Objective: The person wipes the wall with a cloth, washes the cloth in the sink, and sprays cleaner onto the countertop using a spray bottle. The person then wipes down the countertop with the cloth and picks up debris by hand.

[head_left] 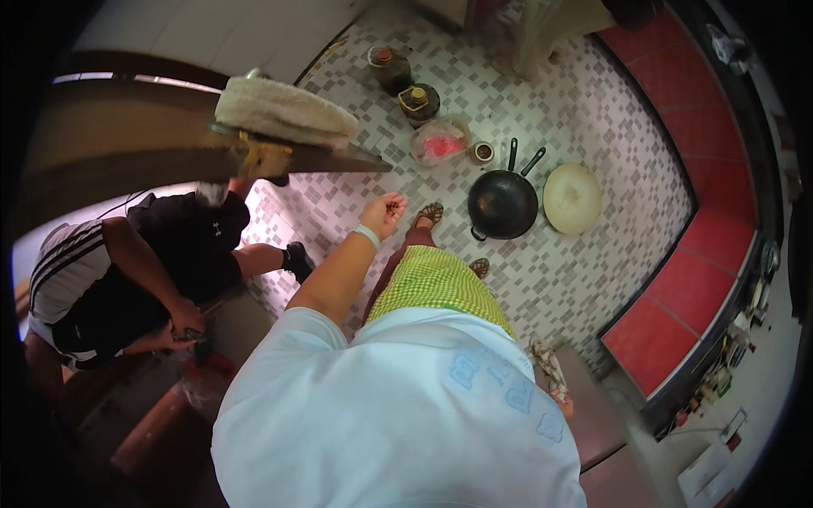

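My left hand (384, 218) is stretched forward over the tiled floor, with a light band on its wrist. Its fingers curl around small dark brown bits that I cannot make out. On my right side, only a little of my right hand (566, 408) shows past my shirt. It is at a crumpled, patterned cloth (549, 369) in brown and white, which it seems to grip. Below and ahead on the floor lie a black wok (503, 205) and a round pale lid or board (572, 199), both apart from my hands.
A long-handled pan's handles (513, 155) point away beside a small cup (482, 152). A plastic bag with something pink (440, 146) and two large oil bottles (418, 103) stand farther off. At left sits another person (148, 279) near a wooden door (118, 127) with a towel (284, 110). Red cabinets (716, 245) line the right.
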